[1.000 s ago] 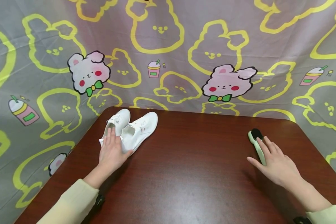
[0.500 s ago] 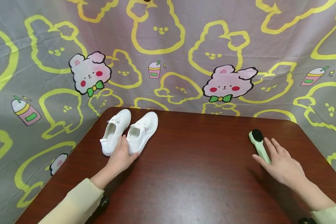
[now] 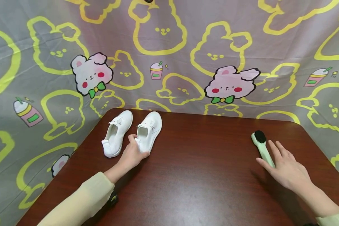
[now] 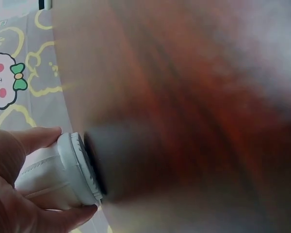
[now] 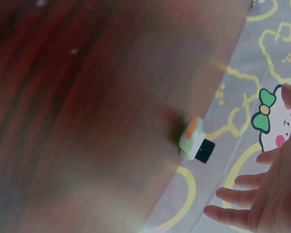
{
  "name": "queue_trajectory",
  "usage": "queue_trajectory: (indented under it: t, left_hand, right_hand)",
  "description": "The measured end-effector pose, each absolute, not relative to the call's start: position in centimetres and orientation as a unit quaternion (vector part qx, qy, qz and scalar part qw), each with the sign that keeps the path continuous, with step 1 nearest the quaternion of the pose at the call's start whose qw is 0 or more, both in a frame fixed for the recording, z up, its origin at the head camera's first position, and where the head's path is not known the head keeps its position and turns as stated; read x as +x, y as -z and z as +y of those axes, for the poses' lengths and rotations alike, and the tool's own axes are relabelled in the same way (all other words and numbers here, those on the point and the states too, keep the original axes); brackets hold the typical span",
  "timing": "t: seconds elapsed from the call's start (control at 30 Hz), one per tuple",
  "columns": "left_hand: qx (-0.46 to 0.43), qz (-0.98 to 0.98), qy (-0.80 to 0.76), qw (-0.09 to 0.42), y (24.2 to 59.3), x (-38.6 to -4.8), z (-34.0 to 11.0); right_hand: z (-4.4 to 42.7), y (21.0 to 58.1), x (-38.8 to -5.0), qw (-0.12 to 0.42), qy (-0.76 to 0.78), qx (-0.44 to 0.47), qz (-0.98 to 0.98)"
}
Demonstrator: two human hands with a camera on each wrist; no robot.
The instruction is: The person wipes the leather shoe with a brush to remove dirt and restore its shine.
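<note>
My left hand [image 3: 131,156] grips the heel of one white lace-up shoe [image 3: 151,133], thumb on its right side and fingers on its left. In the left wrist view that shoe's heel [image 4: 51,182] sits between thumb and fingers, its sole edge close to the table. Its pair, another white shoe [image 3: 123,125], lies apart to the left, toe pointing away. On the right, my right hand [image 3: 291,171] hovers with fingers spread beside a pale green brush [image 3: 263,150], whose black bristles face up. The right wrist view shows an orange patch on the brush [image 5: 193,141] handle's end.
Both shoes and the brush are on a dark brown wooden table [image 3: 197,163]. A grey cloth [image 3: 180,37] printed with yellow outlines and rabbit faces hangs behind and along the sides of the table.
My left hand has come down from above the shoes to the right shoe's heel and taken hold of it. That shoe has shifted right, away from its pair. My right hand has drawn back slightly.
</note>
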State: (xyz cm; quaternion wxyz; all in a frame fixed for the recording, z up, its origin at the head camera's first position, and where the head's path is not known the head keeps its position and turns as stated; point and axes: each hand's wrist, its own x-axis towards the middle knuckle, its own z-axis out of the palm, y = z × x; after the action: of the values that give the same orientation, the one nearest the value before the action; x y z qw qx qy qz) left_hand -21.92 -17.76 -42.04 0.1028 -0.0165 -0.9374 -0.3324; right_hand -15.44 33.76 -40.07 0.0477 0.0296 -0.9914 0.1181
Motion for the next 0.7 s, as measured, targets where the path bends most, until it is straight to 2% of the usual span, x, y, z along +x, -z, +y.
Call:
queue_trajectory:
  t: [0.37, 0.7]
  left_hand:
    - [-0.044, -0.940, 0.326, 0.090, 42.0, -22.7, -17.7]
    - [-0.091, -0.937, 0.334, 0.050, 42.2, -23.6, -19.2]
  right_hand:
    - [33.0, 39.5, -16.0, 0.062, -0.125, 0.044, -0.989]
    - [32.4, 39.6, -16.3, 0.070, -0.118, 0.060, -0.989]
